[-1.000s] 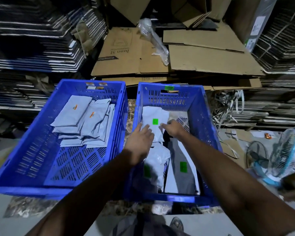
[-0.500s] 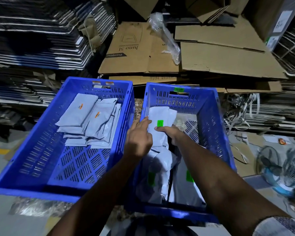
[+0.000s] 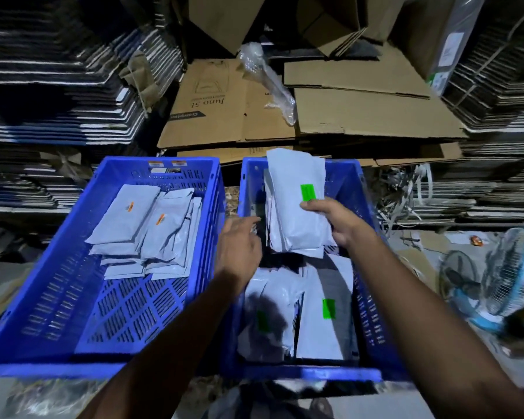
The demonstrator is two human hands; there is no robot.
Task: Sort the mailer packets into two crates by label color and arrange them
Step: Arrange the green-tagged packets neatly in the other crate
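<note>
Fingers [image 3: 310,205] of right hand [image 3: 335,220] curl round a stack of packets [image 3: 295,219], green label up, raised over right crate [image 3: 366,297]. Left hand [image 3: 239,246] beside it w/ fingers loosely spread, holding nothing.

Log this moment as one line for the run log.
right hand holds lifted green-label stack over right crate | left hand open beside stack | orange-label packets in left crate

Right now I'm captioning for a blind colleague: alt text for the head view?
The right hand holds a stack of green-labelled mailer packets above the right blue crate; the open left hand reaches beside it. The left crate holds orange-labelled packets.
</note>
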